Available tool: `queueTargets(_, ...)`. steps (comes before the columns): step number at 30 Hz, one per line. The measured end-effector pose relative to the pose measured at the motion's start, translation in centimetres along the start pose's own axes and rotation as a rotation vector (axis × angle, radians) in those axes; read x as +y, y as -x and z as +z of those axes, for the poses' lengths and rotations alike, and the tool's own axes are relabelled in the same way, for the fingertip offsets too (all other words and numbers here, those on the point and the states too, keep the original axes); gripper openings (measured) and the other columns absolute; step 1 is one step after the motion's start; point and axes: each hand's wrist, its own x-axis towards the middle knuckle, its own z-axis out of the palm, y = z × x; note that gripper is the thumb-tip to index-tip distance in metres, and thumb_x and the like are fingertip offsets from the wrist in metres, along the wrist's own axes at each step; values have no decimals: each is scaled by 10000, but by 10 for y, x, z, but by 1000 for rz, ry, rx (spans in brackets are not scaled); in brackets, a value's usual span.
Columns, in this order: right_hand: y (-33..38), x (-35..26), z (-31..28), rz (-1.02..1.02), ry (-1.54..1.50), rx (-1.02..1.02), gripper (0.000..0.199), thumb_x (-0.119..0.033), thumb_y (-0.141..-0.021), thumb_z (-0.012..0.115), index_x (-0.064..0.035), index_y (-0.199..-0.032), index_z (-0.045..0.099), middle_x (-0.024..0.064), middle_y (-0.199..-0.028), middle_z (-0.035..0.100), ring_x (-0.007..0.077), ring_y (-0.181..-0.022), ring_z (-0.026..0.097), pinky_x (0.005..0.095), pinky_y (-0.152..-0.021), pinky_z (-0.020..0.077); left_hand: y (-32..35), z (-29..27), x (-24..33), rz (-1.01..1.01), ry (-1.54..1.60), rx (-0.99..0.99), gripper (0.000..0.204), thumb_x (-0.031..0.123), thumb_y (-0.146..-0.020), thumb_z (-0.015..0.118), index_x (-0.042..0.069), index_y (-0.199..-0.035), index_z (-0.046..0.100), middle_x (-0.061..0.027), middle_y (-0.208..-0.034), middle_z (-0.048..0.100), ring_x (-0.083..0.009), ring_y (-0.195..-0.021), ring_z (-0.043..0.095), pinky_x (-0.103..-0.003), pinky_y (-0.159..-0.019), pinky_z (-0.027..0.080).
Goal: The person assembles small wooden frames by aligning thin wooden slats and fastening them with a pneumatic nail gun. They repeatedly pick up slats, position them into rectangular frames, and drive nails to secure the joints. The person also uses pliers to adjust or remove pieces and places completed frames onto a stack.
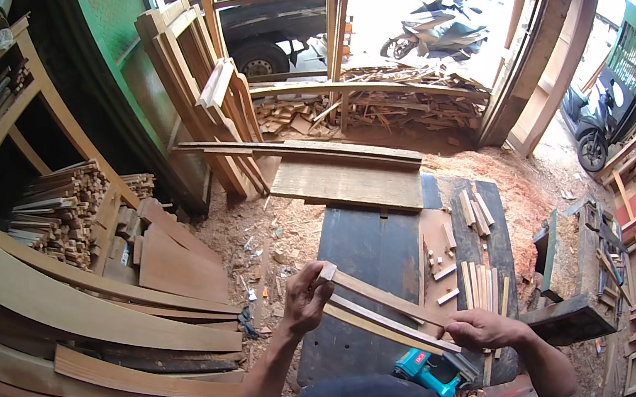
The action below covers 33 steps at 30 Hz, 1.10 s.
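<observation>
A long, slim wooden strip (385,298) slants across in front of me, over the dark workbench (360,250). Its far left end, with a small pale block-like tip, is gripped by my left hand (307,298), fingers curled closed. My right hand (487,328) pinches the near right end between thumb and fingers. Just below runs a second pale strip (381,322), roughly parallel; whether the two are joined I cannot tell. A teal nail gun (424,367) lies close to my body, left of my right hand and partly under the strips.
Short wood sticks (480,285) and small blocks lie on the bench's right side. A wide plank (345,181) spans its far end. Curved boards (90,295) are stacked at left. A machine-like stand (577,315) is at right, and sawdust (532,196) covers the floor.
</observation>
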Motion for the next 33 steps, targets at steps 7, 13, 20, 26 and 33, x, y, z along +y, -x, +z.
queueTargets(7, 0, 11, 38, -36, 222, 342, 336, -310, -1017, 500, -2, -991, 631, 226, -794, 625, 382, -734, 620, 407, -687, 487, 20, 7, 7, -375, -109, -117, 342, 358, -987, 585, 27, -1070, 587, -3, -734, 484, -97, -707, 437, -285, -620, 385)
queueTargets(13, 1, 45, 45, -65, 148, 378, 332, -304, -1017, 508, -1, -977, 638, 207, -720, 592, 281, -640, 562, 386, -636, 465, 14, 9, 2, -456, 38, -255, 473, 491, -1008, 516, 40, -1080, 636, 30, -763, 540, -68, -695, 427, -235, -614, 346)
queueTargets(20, 2, 56, 30, 182, -799, -238, 335, -347, -1047, 491, -35, -1141, 572, 30, -721, 502, 105, -502, 411, 250, -445, 343, 5, 13, -4, -713, 273, -467, 535, 473, -1049, 429, 35, -1309, 593, 29, -815, 595, -70, -668, 424, -235, -605, 377)
queueTargets(26, -14, 47, 39, 279, -705, -116, 338, -382, -1059, 451, -67, -1062, 572, -38, -647, 387, 53, -493, 342, 215, -412, 247, 7, 23, -26, -636, 120, -505, 447, 467, -1051, 433, 66, -1004, 624, 18, -753, 562, -87, -672, 451, -250, -627, 397)
queueTargets(33, -25, 53, 56, 55, 120, 284, 447, -395, -1050, 438, 13, -905, 550, 162, -708, 590, 341, -640, 575, 417, -635, 461, 13, 33, -31, -713, -4, -426, 462, 461, -1042, 460, 39, -901, 583, 7, -690, 524, -102, -648, 479, -291, -596, 421)
